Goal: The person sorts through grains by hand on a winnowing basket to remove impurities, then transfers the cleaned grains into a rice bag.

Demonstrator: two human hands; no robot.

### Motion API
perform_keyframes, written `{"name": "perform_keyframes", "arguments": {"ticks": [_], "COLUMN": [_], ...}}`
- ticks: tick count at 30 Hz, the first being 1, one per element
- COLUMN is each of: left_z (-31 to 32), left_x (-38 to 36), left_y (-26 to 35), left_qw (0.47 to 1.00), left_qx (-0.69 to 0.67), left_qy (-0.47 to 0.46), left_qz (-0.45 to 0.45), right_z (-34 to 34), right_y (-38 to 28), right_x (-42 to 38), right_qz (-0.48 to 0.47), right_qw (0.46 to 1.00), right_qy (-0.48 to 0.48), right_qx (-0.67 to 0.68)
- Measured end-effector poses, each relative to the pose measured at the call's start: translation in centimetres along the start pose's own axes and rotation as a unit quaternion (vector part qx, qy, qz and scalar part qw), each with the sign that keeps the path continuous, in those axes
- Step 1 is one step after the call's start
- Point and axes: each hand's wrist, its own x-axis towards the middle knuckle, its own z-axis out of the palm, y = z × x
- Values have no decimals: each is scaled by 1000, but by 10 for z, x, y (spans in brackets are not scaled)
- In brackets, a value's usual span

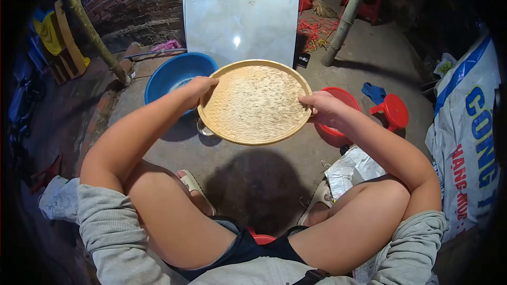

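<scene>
A round winnowing tray with a yellowish rim (254, 142) is held up in front of me, over the floor. Pale grain (259, 100), mixed with darker specks, is spread across it and looks partly smeared by motion. My left hand (203, 86) is closed on the tray's left edge, and my right hand (323, 104) grips the opposite edge with the thumb on top. The fingers beneath the tray are mostly hidden. Behind my left hand stands a blue basin (158, 82) with something pale inside. A red basin (334, 136) is partly covered by my right hand and forearm.
A glossy white panel (240, 16) leans at the back. Bamboo poles stand at left (87, 21) and right (351, 16). To the right are a small red stool (396, 112), a blue cloth (374, 92) and a large printed sack (465, 126). A metal bowl (205, 130) shows under the tray.
</scene>
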Motion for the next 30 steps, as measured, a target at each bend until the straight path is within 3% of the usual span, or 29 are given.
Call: {"name": "perform_keyframes", "arguments": {"ticks": [2, 4, 5, 8, 11, 12, 15, 18, 22, 23, 27, 28, 30], "left_z": [7, 35, 46, 67, 52, 34, 22, 41, 72, 75, 54, 48, 32], "left_x": [22, 9, 7, -24, -8, 2, -2, -19, -39, -48, -20, -15, -12], "left_y": [-17, -18, -23, -12, -11, -9, -5, -8, -4, 0, -2, -4, -2], "left_qw": [999, 996, 998, 999, 999, 997, 998, 998, 988, 990, 993, 995, 997], "left_qx": [-32, 59, 37, 16, -5, 59, -59, 3, 140, 111, 82, -26, -23], "left_qy": [7, 59, 33, 2, 16, -2, 0, 32, -7, -33, 48, 48, 44], "left_qz": [19, 22, 38, 34, 51, 44, 27, 50, 66, 76, 64, 87, 55], "right_z": [-21, -36, -51, -55, -55, -52, -10, -21, -62, -62, -34, -21, -7], "right_y": [12, 13, 19, 16, 24, 26, 2, 4, 15, 16, 4, 0, 7], "right_x": [27, 33, 47, 43, 47, 47, -4, 2, 35, 36, 8, -1, -4], "right_qz": [6, 10, 19, 14, -46, -75, -120, -118, -21, -21, -164, -213, -244], "right_qw": [999, 993, 988, 985, 993, 991, 984, 987, 996, 996, 976, 955, 942], "right_qy": [4, 77, 94, 160, 106, 78, 17, 2, 89, 88, 63, 51, 81], "right_qx": [33, 87, 124, 62, -30, -73, -127, -108, 13, 13, -128, -201, -215]}}
